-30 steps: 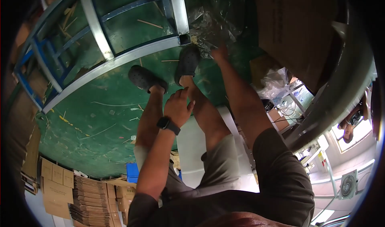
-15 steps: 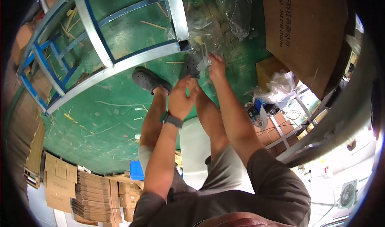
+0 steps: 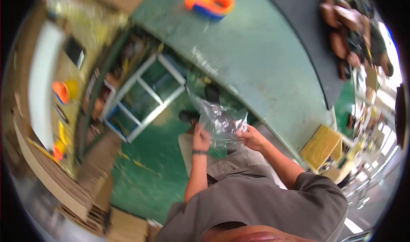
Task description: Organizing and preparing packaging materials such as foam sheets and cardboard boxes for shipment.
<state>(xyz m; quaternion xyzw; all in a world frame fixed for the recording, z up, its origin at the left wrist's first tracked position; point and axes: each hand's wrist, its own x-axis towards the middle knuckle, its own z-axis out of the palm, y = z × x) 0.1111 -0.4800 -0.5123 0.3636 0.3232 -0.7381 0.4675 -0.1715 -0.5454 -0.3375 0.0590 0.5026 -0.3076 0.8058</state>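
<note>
A crumpled clear plastic bag (image 3: pixel 218 121) is stretched between my two hands, in front of my lap and beside the worktable's edge. My left hand (image 3: pixel 201 138), with a dark band on its wrist, has its fingers closed on the bag's left side. On the other side my right hand (image 3: pixel 251 137) pinches the bag's right edge. Through the film I cannot make out anything inside it. My dark clogs (image 3: pixel 212 93) show on the green floor just beyond the bag.
A green worktable (image 3: pixel 252 58) carries an orange and blue tape dispenser (image 3: pixel 211 3) and a dark mat (image 3: pixel 294 24). Beneath it stands a silver and blue metal frame (image 3: pixel 151 92). Cardboard sheets (image 3: pixel 55 173) lie left; a brown carton (image 3: pixel 320 146) stands right. People (image 3: pixel 348 32) are at the far right.
I have straightened up from bending low over the floor. My right hand has risen with clear plastic, and both hands now hold the bag; the worktable has come into view.
</note>
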